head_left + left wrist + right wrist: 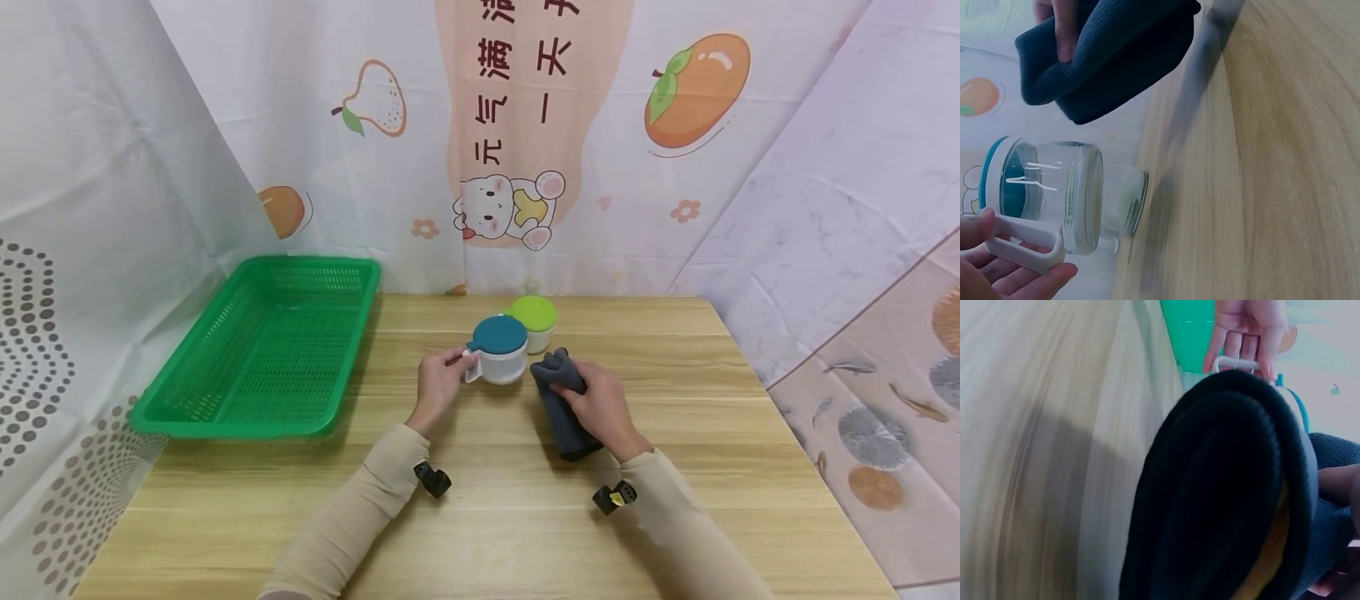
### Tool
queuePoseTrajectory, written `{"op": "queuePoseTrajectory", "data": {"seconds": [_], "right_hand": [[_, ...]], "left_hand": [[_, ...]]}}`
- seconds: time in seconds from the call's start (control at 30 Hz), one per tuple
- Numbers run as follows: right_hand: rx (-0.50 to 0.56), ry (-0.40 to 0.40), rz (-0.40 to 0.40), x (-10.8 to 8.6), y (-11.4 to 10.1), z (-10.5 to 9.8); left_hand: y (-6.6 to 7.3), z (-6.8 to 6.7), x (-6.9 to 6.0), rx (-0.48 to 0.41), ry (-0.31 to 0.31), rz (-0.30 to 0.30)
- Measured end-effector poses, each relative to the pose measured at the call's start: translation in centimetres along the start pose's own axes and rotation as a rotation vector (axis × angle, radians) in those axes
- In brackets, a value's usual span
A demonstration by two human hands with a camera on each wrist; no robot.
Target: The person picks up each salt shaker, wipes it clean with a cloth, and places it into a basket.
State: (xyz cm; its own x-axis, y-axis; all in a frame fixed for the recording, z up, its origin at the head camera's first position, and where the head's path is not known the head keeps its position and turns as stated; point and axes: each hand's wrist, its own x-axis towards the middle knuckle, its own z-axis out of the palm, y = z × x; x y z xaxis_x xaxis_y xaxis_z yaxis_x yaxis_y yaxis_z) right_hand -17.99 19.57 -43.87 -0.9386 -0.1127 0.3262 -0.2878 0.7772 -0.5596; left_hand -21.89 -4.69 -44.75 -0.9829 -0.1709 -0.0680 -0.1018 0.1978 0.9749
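Observation:
In the head view, my left hand (pixel 439 385) holds the white handle (pixel 1025 245) of a clear glass jar (pixel 502 365) with a blue lid (pixel 499 334). The left wrist view shows the thumb above the handle, fingers beneath it, and the jar's base apparently raised off the table. Just behind stands a second glass jar (pixel 540 340) with a lime green lid (pixel 533 313). My right hand (pixel 602 408) grips a folded dark grey cloth (pixel 558 412), right of the blue-lidded jar and apart from it. In the right wrist view the cloth (pixel 1222 487) hides most of that jar.
A green plastic basket (pixel 348 367) with perforated walls sits at the left of the wooden table (pixel 487 533). Behind the table hangs a printed curtain (pixel 390 183). Patterned cloth also hangs at both sides.

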Motion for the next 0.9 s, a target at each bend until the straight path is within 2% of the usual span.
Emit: {"op": "queuePoseTrajectory", "data": {"seconds": [0.43,0.7,0.9], "right_hand": [[-0.016,0.055,-0.048,-0.2,-1.6,0.8],[-0.130,0.140,-0.216,0.2,-2.7,1.6],[-0.165,0.179,-0.262,0.1,-3.3,2.1]], "left_hand": [[0.1,0.4,-0.4,0.013,0.047,0.057],[0.2,0.9,-0.8,0.015,0.048,0.093],[0.4,1.2,-1.1,-0.022,0.046,0.073]]}}
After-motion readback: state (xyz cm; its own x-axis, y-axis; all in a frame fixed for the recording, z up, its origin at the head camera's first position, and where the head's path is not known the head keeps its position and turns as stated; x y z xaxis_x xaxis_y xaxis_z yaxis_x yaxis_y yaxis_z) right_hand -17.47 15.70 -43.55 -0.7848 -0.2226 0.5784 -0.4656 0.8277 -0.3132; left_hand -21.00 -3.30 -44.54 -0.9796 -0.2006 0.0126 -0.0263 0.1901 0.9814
